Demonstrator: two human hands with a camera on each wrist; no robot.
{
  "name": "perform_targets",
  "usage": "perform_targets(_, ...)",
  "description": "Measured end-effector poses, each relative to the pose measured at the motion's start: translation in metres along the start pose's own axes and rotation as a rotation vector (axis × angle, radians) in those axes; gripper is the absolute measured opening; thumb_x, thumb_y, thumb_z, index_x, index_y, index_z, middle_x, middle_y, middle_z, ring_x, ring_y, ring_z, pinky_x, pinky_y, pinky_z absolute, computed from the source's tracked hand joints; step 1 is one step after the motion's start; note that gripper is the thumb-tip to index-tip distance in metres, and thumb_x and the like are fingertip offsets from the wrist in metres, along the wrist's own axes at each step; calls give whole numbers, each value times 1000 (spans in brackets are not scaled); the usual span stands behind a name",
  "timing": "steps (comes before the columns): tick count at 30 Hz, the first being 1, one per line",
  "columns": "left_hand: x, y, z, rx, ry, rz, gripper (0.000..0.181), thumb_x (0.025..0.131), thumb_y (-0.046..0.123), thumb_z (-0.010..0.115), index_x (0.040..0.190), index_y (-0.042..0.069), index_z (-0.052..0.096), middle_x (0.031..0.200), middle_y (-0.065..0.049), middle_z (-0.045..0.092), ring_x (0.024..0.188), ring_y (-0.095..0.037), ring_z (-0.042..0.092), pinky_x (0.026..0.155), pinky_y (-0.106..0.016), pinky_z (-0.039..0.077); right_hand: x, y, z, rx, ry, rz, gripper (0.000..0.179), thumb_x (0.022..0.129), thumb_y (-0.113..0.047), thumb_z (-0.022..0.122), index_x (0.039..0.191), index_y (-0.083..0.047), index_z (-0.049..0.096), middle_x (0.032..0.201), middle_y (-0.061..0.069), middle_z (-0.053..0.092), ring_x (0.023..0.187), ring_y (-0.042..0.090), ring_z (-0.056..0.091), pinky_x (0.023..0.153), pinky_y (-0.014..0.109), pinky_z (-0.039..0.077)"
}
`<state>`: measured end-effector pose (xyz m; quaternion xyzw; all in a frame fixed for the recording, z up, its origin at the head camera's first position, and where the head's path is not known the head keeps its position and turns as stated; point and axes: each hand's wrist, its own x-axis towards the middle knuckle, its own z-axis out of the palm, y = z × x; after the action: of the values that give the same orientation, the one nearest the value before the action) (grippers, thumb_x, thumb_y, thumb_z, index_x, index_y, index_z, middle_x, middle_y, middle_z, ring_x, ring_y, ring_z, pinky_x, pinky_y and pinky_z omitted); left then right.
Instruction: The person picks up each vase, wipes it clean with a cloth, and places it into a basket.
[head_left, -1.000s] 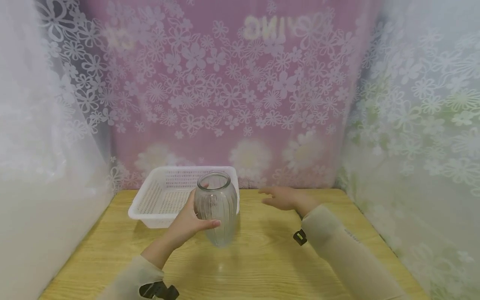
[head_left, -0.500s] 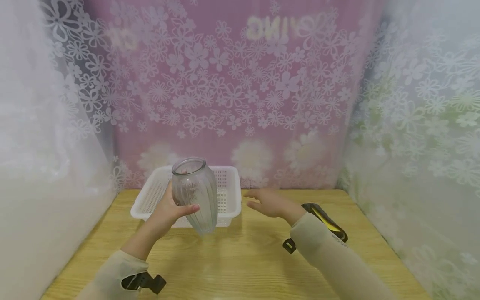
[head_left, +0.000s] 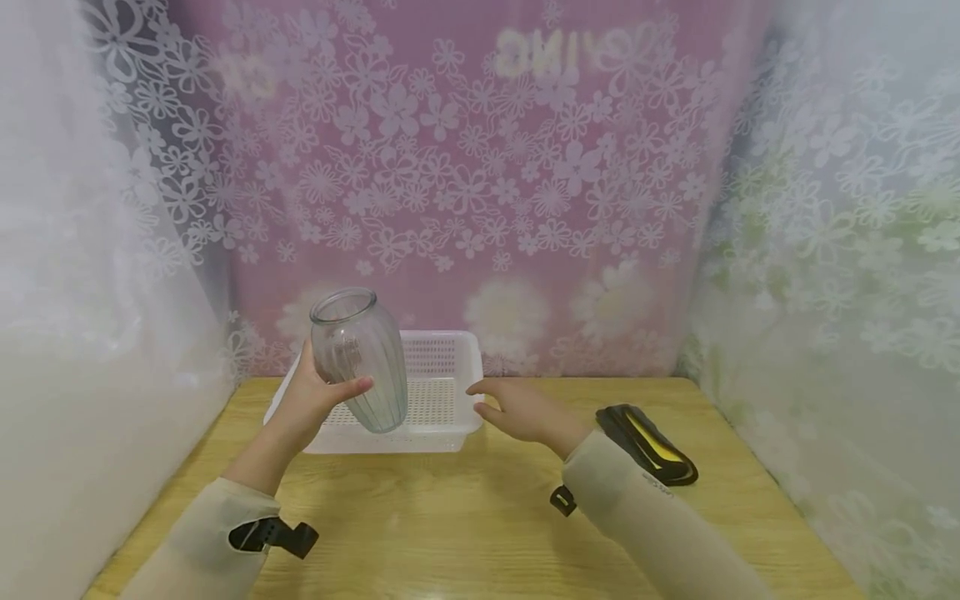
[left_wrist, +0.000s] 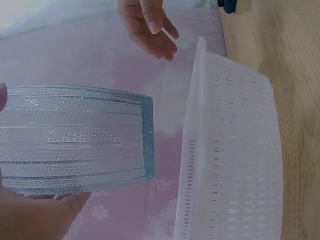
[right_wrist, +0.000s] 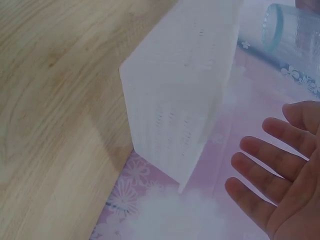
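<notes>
A clear ribbed glass vase (head_left: 367,367) is gripped around its side by my left hand (head_left: 303,400). It tilts slightly, mouth up and to the left, above the white plastic basket (head_left: 442,442). In the left wrist view the base of the vase (left_wrist: 75,140) is apart from the basket's rim (left_wrist: 200,100). My right hand (head_left: 525,410) is beside the basket's right end, fingers extended toward the rim. The right wrist view shows this hand (right_wrist: 280,175) with its fingers spread, holding nothing and apart from the basket wall (right_wrist: 170,100).
A black pouch-like item with a yellow strip (head_left: 648,446) lies on the wooden table (head_left: 450,525), right of my right forearm. Pink floral curtain (head_left: 480,167) hangs behind the table, with pale translucent sheets at both sides.
My left hand has raised the vase and carried it left, over the basket. The right hand has moved left to the basket's end, and the black item has come into view.
</notes>
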<state>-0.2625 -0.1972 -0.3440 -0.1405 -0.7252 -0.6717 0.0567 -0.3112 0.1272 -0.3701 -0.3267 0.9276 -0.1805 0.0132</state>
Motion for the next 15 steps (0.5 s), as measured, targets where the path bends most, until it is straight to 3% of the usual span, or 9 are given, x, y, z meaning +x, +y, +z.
perform_targets(6, 10, -8, -3, 20, 55, 5, 112, 84, 10, 82, 160, 24, 1, 157, -17, 20, 141, -41, 30, 108, -60, 36, 5, -6, 10, -1, 39, -26, 38, 106, -30, 53, 140, -14, 58, 140, 5, 59, 126, 26, 57, 105, 46, 45)
perform_targets(15, 23, -16, -15, 140, 159, 26, 119, 81, 20, 87, 160, 27, -1, 159, -16, 17, 144, -42, 24, 108, -65, 32, 18, -7, 30, -30, 160, -92, 43, 106, -32, 52, 145, -14, 53, 146, 5, 54, 135, 25, 49, 111, 44, 40)
